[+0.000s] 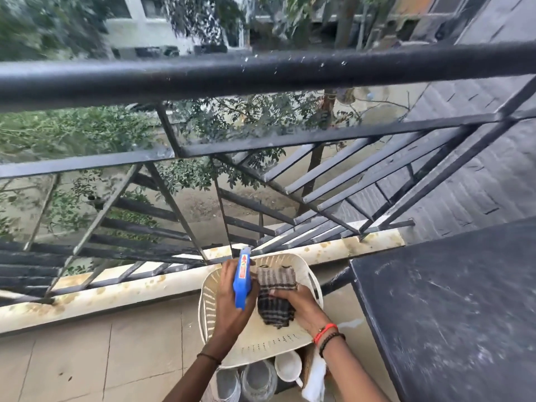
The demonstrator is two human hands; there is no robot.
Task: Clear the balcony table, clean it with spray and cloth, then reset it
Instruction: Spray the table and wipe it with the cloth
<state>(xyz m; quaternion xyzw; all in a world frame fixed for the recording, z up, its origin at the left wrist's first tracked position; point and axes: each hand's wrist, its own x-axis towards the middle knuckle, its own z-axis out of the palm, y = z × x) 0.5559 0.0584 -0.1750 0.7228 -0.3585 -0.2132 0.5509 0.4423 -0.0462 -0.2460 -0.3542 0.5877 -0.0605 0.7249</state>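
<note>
A cream perforated basket [261,343] sits on the balcony floor by the railing. Over it, my left hand [232,303] grips a blue spray bottle [242,281] whose nozzle points away from me. Beside it my right hand [295,303] holds a dark checked cloth [274,297] down inside the basket. The black balcony table [452,309] stands to the right, its top dusty and streaked, with nothing visible on it.
Below the basket, near my body, stand clear glasses [258,381], a white cup [288,367] and a white cloth [314,381]. A black metal railing [261,74] runs across ahead on a stained ledge [174,282]. Beige floor tiles [87,361] lie to the left.
</note>
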